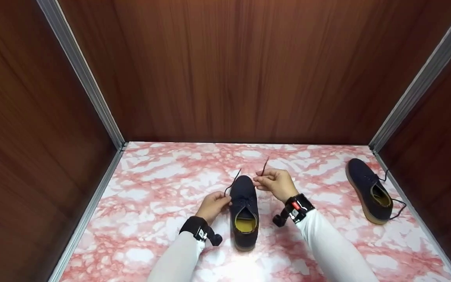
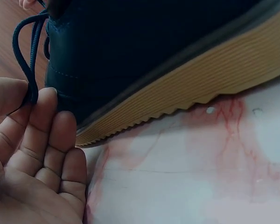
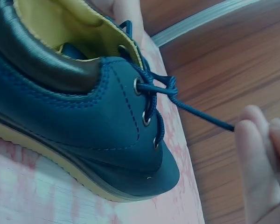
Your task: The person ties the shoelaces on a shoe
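Note:
A dark navy lace-up shoe (image 1: 244,188) with a tan ribbed sole (image 2: 186,88) and yellow lining (image 3: 84,23) stands upright, toe pointing away from me. At its left side, my left hand (image 1: 213,206) pinches one shoelace end between thumb and index finger; that shoelace (image 2: 30,51) bends over close to the fingers. Beyond the shoe's right side, my right hand (image 1: 275,183) pinches the other end, its tip sticking up past the fingers. In the right wrist view, the shoelace (image 3: 203,115) runs stretched from a crossing of the laces (image 3: 171,88) to the right fingertips.
A matching second shoe (image 1: 368,192) lies at the right, its loose laces (image 1: 399,207) trailing toward the side wall. Wood-grain panels (image 1: 241,70) enclose the back and both sides, with metal strips (image 1: 88,82) along the corners. The surface (image 1: 151,188) has a red-and-white marble pattern.

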A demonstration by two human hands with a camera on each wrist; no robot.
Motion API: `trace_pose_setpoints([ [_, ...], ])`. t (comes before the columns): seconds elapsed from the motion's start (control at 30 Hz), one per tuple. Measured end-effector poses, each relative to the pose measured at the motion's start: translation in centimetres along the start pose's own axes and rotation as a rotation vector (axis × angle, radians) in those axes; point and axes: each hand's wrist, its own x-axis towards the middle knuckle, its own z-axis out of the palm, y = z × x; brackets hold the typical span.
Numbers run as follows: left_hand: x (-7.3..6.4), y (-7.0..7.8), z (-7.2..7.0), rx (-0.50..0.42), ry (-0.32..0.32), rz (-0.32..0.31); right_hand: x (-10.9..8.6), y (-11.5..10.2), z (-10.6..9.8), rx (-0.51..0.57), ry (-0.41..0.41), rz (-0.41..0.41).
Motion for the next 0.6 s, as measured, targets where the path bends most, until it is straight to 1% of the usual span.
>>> trace_pose_setpoints([
  [0.1,0.1,0.2,0.1,-0.006,0.001,-0.001,-0.3,0.0,-0.1,0.015,0.002,0.018],
  [0.27,0.0,0.7,0.3,-0.016,0.018,0.0,-0.6,-0.3,-0.2,0.055,-0.044,0.072],
  [0.4,-0.1,1.2,0.5,-0.03,0.035,-0.003,-0.6,-0.3,-0.4,0.098,-0.064,0.069],
  [0.53,0.1,2.0,0.7,-0.029,0.047,0.026,-0.7,-0.2,-0.8,0.133,-0.08,0.044],
  [0.6,0.2,2.6,0.8,-0.041,0.046,0.045,-0.9,-0.3,-1.1,0.121,-0.085,0.026],
])
